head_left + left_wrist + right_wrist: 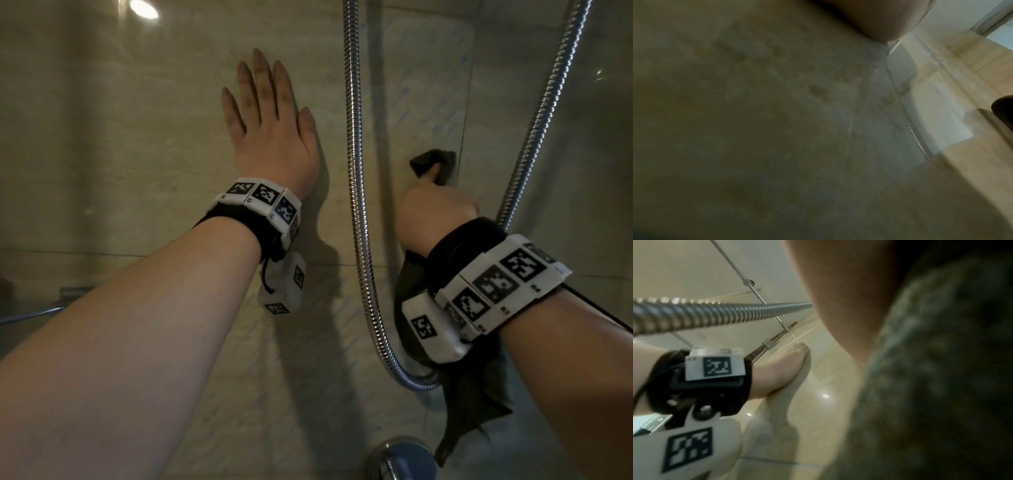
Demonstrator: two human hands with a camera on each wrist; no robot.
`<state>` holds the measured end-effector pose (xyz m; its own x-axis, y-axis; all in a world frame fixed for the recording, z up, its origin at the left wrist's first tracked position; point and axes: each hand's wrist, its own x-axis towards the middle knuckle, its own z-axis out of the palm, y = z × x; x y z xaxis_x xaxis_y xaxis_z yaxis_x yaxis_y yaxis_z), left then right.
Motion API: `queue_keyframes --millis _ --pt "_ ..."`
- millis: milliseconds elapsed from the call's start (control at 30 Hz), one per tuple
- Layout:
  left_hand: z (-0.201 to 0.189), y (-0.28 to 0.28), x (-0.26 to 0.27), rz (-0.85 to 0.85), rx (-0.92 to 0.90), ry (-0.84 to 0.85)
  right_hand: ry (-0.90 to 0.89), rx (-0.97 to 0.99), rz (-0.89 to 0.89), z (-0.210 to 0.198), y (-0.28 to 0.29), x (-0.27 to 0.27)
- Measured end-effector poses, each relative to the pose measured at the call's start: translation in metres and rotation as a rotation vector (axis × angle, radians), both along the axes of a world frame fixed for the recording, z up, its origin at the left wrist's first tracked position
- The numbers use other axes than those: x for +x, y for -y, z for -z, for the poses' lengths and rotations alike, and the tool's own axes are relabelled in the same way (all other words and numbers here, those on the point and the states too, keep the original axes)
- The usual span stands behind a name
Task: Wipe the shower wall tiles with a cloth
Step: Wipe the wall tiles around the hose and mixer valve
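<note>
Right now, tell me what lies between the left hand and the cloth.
In the head view, one run of the metal shower hose hangs between the left hand, flat on the wall tiles, and the cloth the right hand grips.

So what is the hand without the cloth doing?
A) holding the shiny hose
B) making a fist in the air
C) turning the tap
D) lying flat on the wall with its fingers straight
D: in the head view the left hand lies flat on the tiled wall, fingers straight, holding nothing, left of the hose, while the right hand grips the dark cloth.
</note>
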<state>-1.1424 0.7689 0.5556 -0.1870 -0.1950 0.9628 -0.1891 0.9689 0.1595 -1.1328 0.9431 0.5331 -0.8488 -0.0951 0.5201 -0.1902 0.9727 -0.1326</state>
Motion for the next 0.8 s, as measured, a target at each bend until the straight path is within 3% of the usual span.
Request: queue_keyframes --millis 200,533,800 --pt "-0.001 0.001 -0.001 0.003 0.001 -0.004 -0.08 0.051 -0.114 0.002 0.015 -0.006" --pt "-0.001 0.001 -0.002 0.008 -0.002 -0.01 -0.084 0.051 0.031 -0.021 -0.012 -0.006" --pt "0.0 0.001 -0.003 0.002 -0.003 -0.017 -0.085 0.053 -0.061 -0.003 0.005 -0.004"
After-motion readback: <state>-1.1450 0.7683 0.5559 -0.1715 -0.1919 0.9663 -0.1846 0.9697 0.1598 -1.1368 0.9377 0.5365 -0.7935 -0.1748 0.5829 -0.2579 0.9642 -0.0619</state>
